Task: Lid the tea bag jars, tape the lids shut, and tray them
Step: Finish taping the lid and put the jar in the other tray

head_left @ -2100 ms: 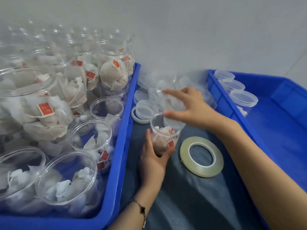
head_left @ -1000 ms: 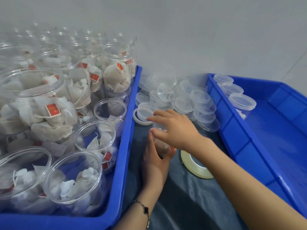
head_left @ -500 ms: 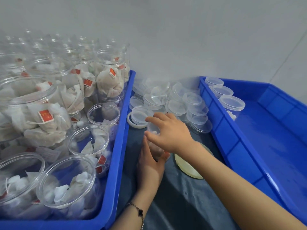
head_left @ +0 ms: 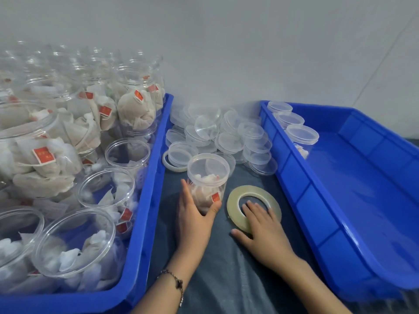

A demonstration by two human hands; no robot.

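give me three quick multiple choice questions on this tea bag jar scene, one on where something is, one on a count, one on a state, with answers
1. Where does the clear tape roll lie?
A. on the dark cloth between the two blue trays
B. inside the right blue plastic tray
C. on top of the loose lids

2. How many lidded clear plastic jars stand in the right blue plastic tray?
A. none
B. three
C. six

3. What state is the clear tea bag jar held by the left hand in?
A. open, no lid
B. lidded
C. tipped on its side

Answers: 1 A, the roll lies flat on the cloth under the right hand. 2 B, three lidded jars line its far-left corner. 3 B, a clear lid caps it and it stands upright.
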